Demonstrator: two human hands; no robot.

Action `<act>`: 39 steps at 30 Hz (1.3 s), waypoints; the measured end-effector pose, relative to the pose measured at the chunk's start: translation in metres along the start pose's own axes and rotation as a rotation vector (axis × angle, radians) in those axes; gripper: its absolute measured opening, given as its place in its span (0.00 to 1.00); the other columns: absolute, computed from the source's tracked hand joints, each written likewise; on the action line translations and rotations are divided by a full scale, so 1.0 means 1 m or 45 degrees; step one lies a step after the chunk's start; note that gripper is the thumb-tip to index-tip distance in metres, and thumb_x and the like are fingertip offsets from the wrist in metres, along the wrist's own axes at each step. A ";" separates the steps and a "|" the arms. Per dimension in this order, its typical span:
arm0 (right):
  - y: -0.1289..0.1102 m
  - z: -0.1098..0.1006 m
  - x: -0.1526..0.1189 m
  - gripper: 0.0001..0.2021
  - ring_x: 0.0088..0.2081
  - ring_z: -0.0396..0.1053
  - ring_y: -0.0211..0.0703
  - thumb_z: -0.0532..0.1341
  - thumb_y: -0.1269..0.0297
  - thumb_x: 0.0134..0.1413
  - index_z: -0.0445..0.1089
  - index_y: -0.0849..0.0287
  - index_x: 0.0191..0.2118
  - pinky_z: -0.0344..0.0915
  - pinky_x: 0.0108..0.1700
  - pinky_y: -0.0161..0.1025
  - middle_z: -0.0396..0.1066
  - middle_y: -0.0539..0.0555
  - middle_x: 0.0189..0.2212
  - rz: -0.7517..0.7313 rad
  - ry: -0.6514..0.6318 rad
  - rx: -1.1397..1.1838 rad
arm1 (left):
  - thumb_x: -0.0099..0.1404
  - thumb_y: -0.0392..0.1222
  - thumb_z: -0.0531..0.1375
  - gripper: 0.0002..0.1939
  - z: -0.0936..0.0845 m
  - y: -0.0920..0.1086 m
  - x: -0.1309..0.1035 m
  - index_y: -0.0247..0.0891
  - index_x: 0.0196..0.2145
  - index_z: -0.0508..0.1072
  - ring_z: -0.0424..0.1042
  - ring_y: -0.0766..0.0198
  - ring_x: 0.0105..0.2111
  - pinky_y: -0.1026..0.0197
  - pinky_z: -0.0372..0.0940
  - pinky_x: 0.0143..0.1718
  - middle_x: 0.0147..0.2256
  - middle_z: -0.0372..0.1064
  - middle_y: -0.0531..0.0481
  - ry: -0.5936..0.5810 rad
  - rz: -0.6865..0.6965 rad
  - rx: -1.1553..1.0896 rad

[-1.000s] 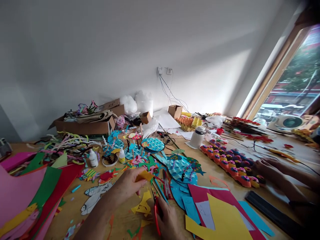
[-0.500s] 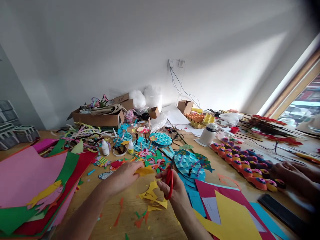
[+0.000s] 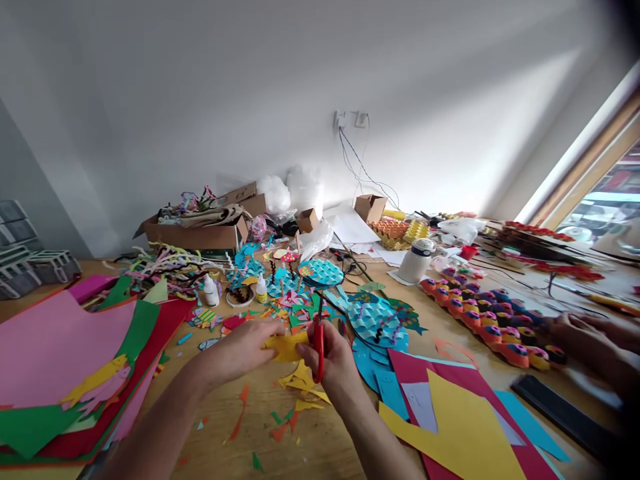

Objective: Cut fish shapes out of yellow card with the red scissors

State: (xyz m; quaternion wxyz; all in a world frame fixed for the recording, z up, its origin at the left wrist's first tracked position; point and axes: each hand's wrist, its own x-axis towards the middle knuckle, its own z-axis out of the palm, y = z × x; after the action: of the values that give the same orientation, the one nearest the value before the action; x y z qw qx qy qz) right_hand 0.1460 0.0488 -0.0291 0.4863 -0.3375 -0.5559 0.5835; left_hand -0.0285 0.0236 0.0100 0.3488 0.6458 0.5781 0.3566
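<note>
Between my hands is a small piece of yellow paper (image 3: 286, 348). My left hand (image 3: 253, 348) pinches it from the left, fingers closed. The red-handled scissors (image 3: 319, 350) are in my right hand (image 3: 333, 353), blades pointing up and away from me. The right thumb lies against the paper's right edge. Beneath my hands, yellow paper scraps (image 3: 303, 387) lie in a loose pile on the wooden table (image 3: 295, 447). Cut-out fish shapes in yellow and pink (image 3: 97, 387) rest on the coloured sheets at the left.
Coloured paper sheets (image 3: 60, 353) are stacked at left, more yellow paper (image 3: 465, 427) at right. Glue bottles (image 3: 211, 291), blue woven paper discs (image 3: 377, 323) and a white jar (image 3: 416, 261) stand beyond. Another person's hands (image 3: 590, 340) are at right by a painted egg tray (image 3: 480, 320).
My right hand has moved left with the scissors, and its thumb now meets the yellow paper. My left hand has shifted slightly left. The scissors have turned more upright.
</note>
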 end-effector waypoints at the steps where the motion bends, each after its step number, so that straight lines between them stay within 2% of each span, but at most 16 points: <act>1: -0.001 -0.001 0.001 0.15 0.19 0.54 0.32 0.69 0.61 0.36 0.61 0.58 0.26 0.52 0.20 0.30 0.57 0.42 0.18 0.010 0.043 0.047 | 0.48 0.33 0.60 0.06 -0.001 0.001 0.001 0.42 0.27 0.73 0.66 0.63 0.27 0.65 0.56 0.29 0.24 0.68 0.57 0.038 0.006 -0.017; 3: -0.001 -0.005 0.003 0.15 0.18 0.54 0.31 0.69 0.62 0.37 0.61 0.58 0.28 0.52 0.20 0.30 0.58 0.42 0.18 0.016 0.169 0.190 | 0.55 0.40 0.58 0.06 -0.002 0.005 0.001 0.41 0.32 0.69 0.64 0.65 0.27 0.66 0.57 0.28 0.26 0.65 0.56 0.177 0.016 -0.091; 4: 0.000 -0.006 0.004 0.15 0.18 0.55 0.31 0.68 0.62 0.37 0.61 0.58 0.29 0.52 0.20 0.30 0.59 0.42 0.19 0.016 0.237 0.264 | 0.57 0.44 0.57 0.07 -0.001 0.007 -0.001 0.41 0.34 0.67 0.64 0.65 0.27 0.66 0.57 0.26 0.27 0.64 0.56 0.308 0.005 -0.210; 5: 0.000 -0.007 0.005 0.15 0.18 0.55 0.31 0.68 0.62 0.38 0.61 0.58 0.30 0.52 0.20 0.29 0.59 0.42 0.19 0.013 0.299 0.329 | 0.58 0.47 0.57 0.08 0.000 0.010 -0.003 0.40 0.31 0.66 0.63 0.67 0.25 0.67 0.56 0.24 0.25 0.63 0.56 0.434 -0.005 -0.361; 6: 0.001 -0.008 0.006 0.16 0.18 0.55 0.31 0.68 0.62 0.38 0.61 0.58 0.31 0.52 0.20 0.29 0.58 0.42 0.19 0.007 0.349 0.377 | 0.59 0.49 0.56 0.10 0.002 0.012 -0.006 0.40 0.28 0.64 0.61 0.69 0.22 0.69 0.55 0.21 0.23 0.61 0.58 0.483 0.001 -0.507; 7: 0.001 -0.009 0.007 0.16 0.18 0.56 0.31 0.68 0.62 0.39 0.61 0.58 0.31 0.52 0.21 0.29 0.58 0.42 0.19 0.001 0.389 0.416 | 0.60 0.50 0.55 0.12 0.006 0.014 -0.008 0.40 0.28 0.64 0.57 0.71 0.19 0.70 0.52 0.18 0.20 0.59 0.59 0.477 0.001 -0.643; 9: 0.001 -0.008 0.009 0.17 0.19 0.56 0.31 0.68 0.61 0.38 0.60 0.57 0.32 0.54 0.21 0.29 0.57 0.42 0.20 -0.001 0.449 0.483 | 0.60 0.52 0.55 0.13 0.014 0.018 -0.011 0.39 0.28 0.63 0.56 0.73 0.16 0.71 0.49 0.16 0.17 0.58 0.60 0.367 -0.033 -0.806; 12: -0.003 -0.005 0.009 0.19 0.19 0.56 0.30 0.70 0.62 0.34 0.61 0.57 0.32 0.56 0.22 0.29 0.57 0.42 0.21 0.021 0.527 0.599 | 0.59 0.53 0.57 0.14 0.027 0.020 -0.010 0.39 0.29 0.62 0.59 0.73 0.16 0.72 0.49 0.15 0.18 0.62 0.59 0.206 -0.113 -0.811; 15: -0.007 -0.001 0.007 0.19 0.19 0.56 0.30 0.70 0.63 0.34 0.62 0.58 0.32 0.56 0.22 0.28 0.58 0.42 0.22 0.014 0.557 0.643 | 0.57 0.51 0.59 0.13 0.037 0.020 -0.005 0.39 0.31 0.62 0.60 0.73 0.17 0.73 0.50 0.15 0.20 0.62 0.60 0.190 -0.136 -0.758; 18: -0.006 0.004 0.006 0.18 0.19 0.56 0.29 0.70 0.63 0.36 0.62 0.58 0.32 0.54 0.21 0.28 0.59 0.42 0.20 -0.015 0.495 0.627 | 0.56 0.50 0.58 0.12 0.041 0.017 0.001 0.38 0.29 0.64 0.60 0.74 0.17 0.73 0.50 0.15 0.20 0.61 0.60 0.185 -0.148 -0.713; 22: 0.000 0.003 0.009 0.17 0.19 0.57 0.30 0.70 0.62 0.38 0.61 0.58 0.31 0.54 0.22 0.28 0.59 0.41 0.19 -0.006 0.416 0.558 | 0.51 0.49 0.59 0.13 0.040 0.016 0.007 0.37 0.23 0.64 0.59 0.73 0.15 0.72 0.51 0.14 0.17 0.61 0.60 0.269 -0.220 -0.608; 26: -0.008 -0.008 0.000 0.15 0.21 0.58 0.32 0.63 0.53 0.48 0.62 0.59 0.32 0.54 0.22 0.29 0.61 0.44 0.20 -0.008 0.325 0.245 | 0.47 0.48 0.60 0.12 0.031 0.019 0.010 0.37 0.22 0.64 0.59 0.73 0.14 0.71 0.51 0.13 0.15 0.61 0.60 0.345 -0.226 -0.555; 28: -0.018 -0.011 -0.014 0.18 0.20 0.56 0.32 0.60 0.49 0.50 0.60 0.59 0.25 0.53 0.21 0.29 0.59 0.45 0.19 -0.018 0.211 0.065 | 0.46 0.48 0.60 0.12 0.026 0.022 0.010 0.37 0.22 0.64 0.60 0.72 0.14 0.71 0.51 0.13 0.15 0.62 0.60 0.384 -0.239 -0.551; 31: -0.032 -0.006 -0.042 0.24 0.18 0.52 0.32 0.57 0.42 0.49 0.57 0.58 0.20 0.51 0.19 0.29 0.54 0.44 0.14 0.170 -0.179 -0.097 | 0.45 0.48 0.60 0.12 0.021 0.024 0.009 0.37 0.21 0.64 0.61 0.72 0.14 0.71 0.52 0.13 0.14 0.63 0.59 0.423 -0.245 -0.524; 35: -0.031 0.008 -0.060 0.26 0.16 0.53 0.31 0.54 0.36 0.46 0.58 0.58 0.21 0.50 0.18 0.28 0.55 0.44 0.12 0.447 -0.274 -0.159 | 0.47 0.48 0.60 0.12 0.021 0.025 0.005 0.37 0.21 0.65 0.62 0.71 0.14 0.71 0.52 0.12 0.15 0.64 0.58 0.378 -0.184 -0.531; 39: -0.017 0.014 -0.056 0.28 0.12 0.49 0.29 0.54 0.34 0.43 0.59 0.59 0.22 0.45 0.15 0.28 0.54 0.43 0.10 0.465 -0.304 -0.106 | 0.49 0.47 0.59 0.11 0.025 0.028 0.000 0.37 0.22 0.66 0.62 0.71 0.15 0.71 0.54 0.13 0.15 0.64 0.58 0.387 -0.144 -0.570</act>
State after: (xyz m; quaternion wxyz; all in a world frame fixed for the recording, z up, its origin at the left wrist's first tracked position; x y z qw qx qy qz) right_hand 0.1527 -0.0098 -0.0181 0.2889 -0.3810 -0.5628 0.6743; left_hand 0.0074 0.0200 0.0215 0.4114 0.4583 0.5658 0.5483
